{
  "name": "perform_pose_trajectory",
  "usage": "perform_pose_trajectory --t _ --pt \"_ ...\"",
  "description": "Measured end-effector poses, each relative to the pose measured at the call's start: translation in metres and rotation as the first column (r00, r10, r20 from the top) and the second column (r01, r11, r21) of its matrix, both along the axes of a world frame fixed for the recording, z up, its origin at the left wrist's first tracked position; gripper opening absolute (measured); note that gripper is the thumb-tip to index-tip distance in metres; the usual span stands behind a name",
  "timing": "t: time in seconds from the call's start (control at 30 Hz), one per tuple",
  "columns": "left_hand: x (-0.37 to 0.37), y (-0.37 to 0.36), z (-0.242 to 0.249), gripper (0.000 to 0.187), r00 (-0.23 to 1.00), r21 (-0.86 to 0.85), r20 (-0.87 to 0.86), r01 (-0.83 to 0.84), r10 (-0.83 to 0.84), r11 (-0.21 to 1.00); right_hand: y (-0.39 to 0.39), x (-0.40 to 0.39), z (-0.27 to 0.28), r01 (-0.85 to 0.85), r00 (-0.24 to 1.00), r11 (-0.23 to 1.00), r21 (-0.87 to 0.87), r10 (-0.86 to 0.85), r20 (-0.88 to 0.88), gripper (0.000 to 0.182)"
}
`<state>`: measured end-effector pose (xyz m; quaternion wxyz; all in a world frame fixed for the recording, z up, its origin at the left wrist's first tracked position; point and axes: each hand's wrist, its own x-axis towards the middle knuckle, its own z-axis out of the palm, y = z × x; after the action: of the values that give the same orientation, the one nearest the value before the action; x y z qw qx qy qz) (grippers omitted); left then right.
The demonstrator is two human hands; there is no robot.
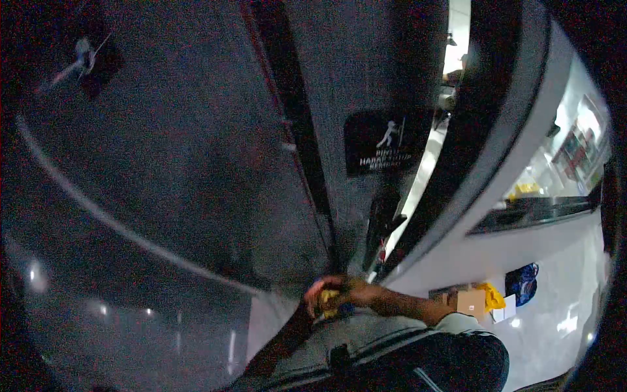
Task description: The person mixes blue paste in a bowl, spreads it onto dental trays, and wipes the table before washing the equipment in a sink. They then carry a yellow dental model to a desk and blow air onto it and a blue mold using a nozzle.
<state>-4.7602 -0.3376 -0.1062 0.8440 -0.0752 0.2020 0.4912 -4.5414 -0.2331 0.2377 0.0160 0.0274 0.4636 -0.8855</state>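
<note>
My left hand (313,296) and my right hand (359,291) meet low in the middle of the head view, close in front of my body. Between them is a small yellow object (328,304) with a bit of blue beside it; blur and dim light hide what kind it is. The fingers of both hands look curled around it. My left forearm comes up from the lower left, my right one from the right.
A dark door panel (385,78) with a black sign (382,145) stands ahead, a bright gap at its right edge. On the floor at right are a cardboard box (470,304), a yellow bag (492,295) and a dark blue bag (522,285).
</note>
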Motion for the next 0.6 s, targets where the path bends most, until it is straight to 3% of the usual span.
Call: perform_pose_trajectory --t 0.07,0.2,0.23,0.3,0.33,0.37,0.53,0.6 --pt "0.016 -0.003 0.045 0.042 0.986 0.185 -0.157 -0.033 0.062 0.982 -0.001 -0.013 -0.019 0.047 0.999 0.998 0.033 -0.047 0.014 0.037" --pt "0.002 0.007 0.106 0.041 0.961 0.313 -0.263 -0.001 0.088 0.95 0.007 -0.052 -0.015 0.15 0.989 0.987 0.061 -0.15 -0.007 0.035" --pt "-0.003 0.01 0.113 0.041 0.958 0.336 -0.273 0.014 0.083 0.942 0.007 -0.066 -0.015 0.111 0.987 0.992 -0.062 -0.117 -0.106 0.036" --pt "0.001 0.002 0.122 0.04 0.951 0.364 -0.302 0.049 0.068 0.93 -0.012 -0.053 0.012 0.173 0.982 0.978 -0.117 -0.181 -0.061 0.037" --pt "0.001 0.003 0.121 0.04 0.95 0.372 -0.309 0.069 0.053 0.926 -0.011 -0.051 0.019 0.238 0.97 0.956 -0.17 -0.242 -0.003 0.037" --pt "0.002 0.008 0.124 0.04 0.947 0.388 -0.319 0.09 0.042 0.917 -0.012 -0.05 0.02 0.305 0.948 0.951 -0.04 -0.3 0.102 0.039" --pt "-0.007 0.025 0.119 0.039 0.902 0.534 -0.431 0.257 -0.003 0.806 -0.034 -0.064 0.013 0.498 0.866 0.867 -0.015 -0.496 0.065 0.044" --pt "0.008 0.043 0.043 0.038 0.843 0.71 -0.514 0.315 0.158 0.63 -0.041 -0.058 0.001 0.632 0.771 0.775 0.01 -0.63 0.091 0.042"
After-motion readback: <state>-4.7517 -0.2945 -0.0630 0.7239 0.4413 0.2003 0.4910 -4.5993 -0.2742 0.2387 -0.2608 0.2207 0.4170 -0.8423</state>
